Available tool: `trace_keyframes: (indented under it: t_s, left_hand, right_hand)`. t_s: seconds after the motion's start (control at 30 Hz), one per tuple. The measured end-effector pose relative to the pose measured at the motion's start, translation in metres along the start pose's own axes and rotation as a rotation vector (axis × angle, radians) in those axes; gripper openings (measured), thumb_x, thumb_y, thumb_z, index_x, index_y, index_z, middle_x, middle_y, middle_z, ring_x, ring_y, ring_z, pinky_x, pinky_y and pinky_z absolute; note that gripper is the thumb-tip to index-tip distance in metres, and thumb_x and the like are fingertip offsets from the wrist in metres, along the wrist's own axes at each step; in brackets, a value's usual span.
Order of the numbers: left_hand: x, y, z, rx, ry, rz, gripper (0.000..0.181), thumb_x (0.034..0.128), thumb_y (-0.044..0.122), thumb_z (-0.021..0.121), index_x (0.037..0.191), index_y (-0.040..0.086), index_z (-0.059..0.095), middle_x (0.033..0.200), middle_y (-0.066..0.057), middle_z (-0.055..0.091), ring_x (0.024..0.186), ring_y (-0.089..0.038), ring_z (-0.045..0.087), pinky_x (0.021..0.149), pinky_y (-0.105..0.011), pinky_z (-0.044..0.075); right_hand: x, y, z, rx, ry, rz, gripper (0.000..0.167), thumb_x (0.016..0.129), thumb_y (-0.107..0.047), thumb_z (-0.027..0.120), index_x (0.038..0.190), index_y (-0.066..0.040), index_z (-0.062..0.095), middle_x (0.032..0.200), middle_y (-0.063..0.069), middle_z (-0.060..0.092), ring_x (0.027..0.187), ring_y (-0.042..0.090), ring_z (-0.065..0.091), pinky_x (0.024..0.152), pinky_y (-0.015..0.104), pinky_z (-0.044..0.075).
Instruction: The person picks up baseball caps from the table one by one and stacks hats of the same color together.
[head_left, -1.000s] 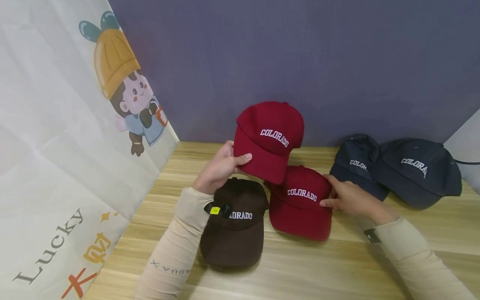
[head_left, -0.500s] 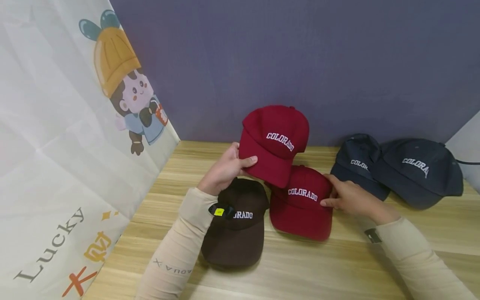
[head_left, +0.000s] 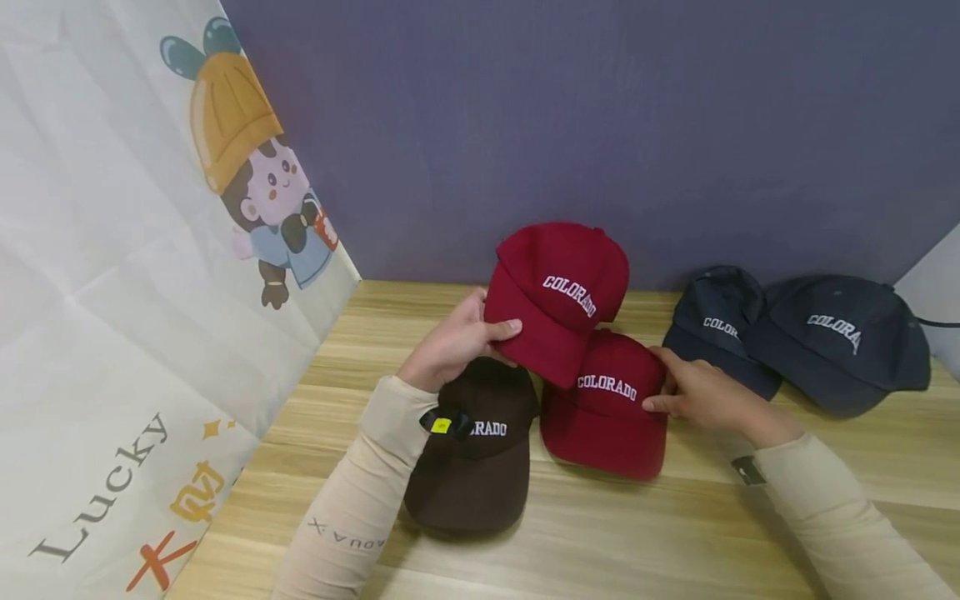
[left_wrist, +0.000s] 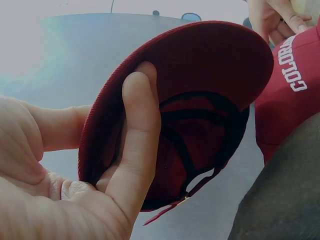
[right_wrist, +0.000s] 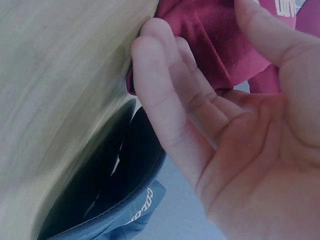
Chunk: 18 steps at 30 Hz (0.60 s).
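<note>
My left hand (head_left: 452, 343) pinches the brim of a red baseball cap (head_left: 573, 262) lettered COLORADO. The thumb lies on top of the brim and the fingers under it, beneath the brim in the left wrist view (left_wrist: 140, 130). That cap is raised and tilted, its brim overlapping the upper left of a second red baseball cap (head_left: 603, 442) on the table. My right hand (head_left: 705, 400) holds this second cap at its right side, thumb on the front panel. In the right wrist view its fingers (right_wrist: 165, 95) lie against the cap's edge. Whether the two caps touch, I cannot tell.
A brown baseball cap (head_left: 468, 492) lies below my left wrist, partly covered by it. Two dark blue caps, the smaller-looking one (head_left: 712, 312) and an overlapping one (head_left: 832, 358), rest at the right. A purple-grey panel (head_left: 600, 108) stands behind the wooden table (head_left: 585, 542).
My left hand has moved right and down with the raised red cap, bringing it over the second red cap. The right hand stays in place on the lower cap.
</note>
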<state>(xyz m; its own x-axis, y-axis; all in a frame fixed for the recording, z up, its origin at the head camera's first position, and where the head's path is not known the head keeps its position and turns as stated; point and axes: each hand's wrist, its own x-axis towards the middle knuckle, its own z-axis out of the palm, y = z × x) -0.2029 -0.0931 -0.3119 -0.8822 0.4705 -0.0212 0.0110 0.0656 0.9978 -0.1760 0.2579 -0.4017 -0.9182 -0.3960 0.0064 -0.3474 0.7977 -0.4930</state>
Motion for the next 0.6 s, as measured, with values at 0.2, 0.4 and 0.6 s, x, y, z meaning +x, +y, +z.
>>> trace_keyframes:
  t_s: [0.2,0.4,0.6]
  left_hand:
    - [-0.001,0.0,0.001,0.013,-0.025,-0.001,0.027,0.0993,-0.001,0.058,0.123,0.0,0.045,0.096,-0.008,0.07,0.074,-0.015,0.072,0.067,-0.037,0.061]
    - [-0.003,0.003,0.006,-0.009,-0.028,-0.008,0.027,0.0992,-0.001,0.058,0.122,0.001,0.043,0.097,-0.009,0.07,0.074,-0.015,0.072,0.067,-0.037,0.061]
    - [-0.008,0.006,0.011,-0.027,-0.063,0.005,0.03,0.0993,-0.001,0.058,0.126,0.0,0.043,0.099,-0.009,0.07,0.076,-0.015,0.073,0.069,-0.037,0.061]
  right_hand:
    - [-0.001,0.0,-0.002,0.001,0.0,-0.003,0.081,0.09,-0.036,0.079,0.148,0.002,0.037,0.073,-0.005,0.061,0.06,0.006,0.054,0.059,0.025,0.045]
    - [-0.001,0.001,-0.004,-0.006,-0.005,0.005,0.082,0.09,-0.038,0.079,0.148,0.003,0.037,0.075,-0.005,0.061,0.061,0.006,0.053,0.059,0.026,0.044]
    - [-0.001,-0.001,-0.004,-0.019,-0.006,0.01,0.083,0.09,-0.04,0.079,0.147,0.003,0.037,0.076,-0.005,0.061,0.062,0.006,0.052,0.06,0.026,0.044]
